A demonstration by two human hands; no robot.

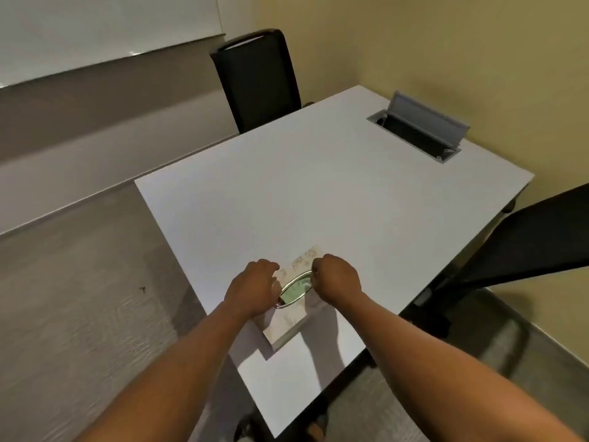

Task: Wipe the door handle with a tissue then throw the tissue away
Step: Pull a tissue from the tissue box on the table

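A pale tissue box (288,327) with a faint printed pattern lies on the white table (334,199) near its front corner. The oval opening (294,290) on its top is rimmed in shiny film and looks green inside. My left hand (253,287) rests on the left end of the box, fingers curled at the edge of the opening. At the right edge of the opening, my right hand (338,277) has its fingers pinched together. No tissue shows clearly in its fingers. The door handle is not in view.
A black chair (258,79) stands at the table's far side and another black chair (526,244) at its right. An open grey cable hatch (417,129) is set in the table's far right. Grey carpet lies to the left; a whiteboard hangs on the wall.
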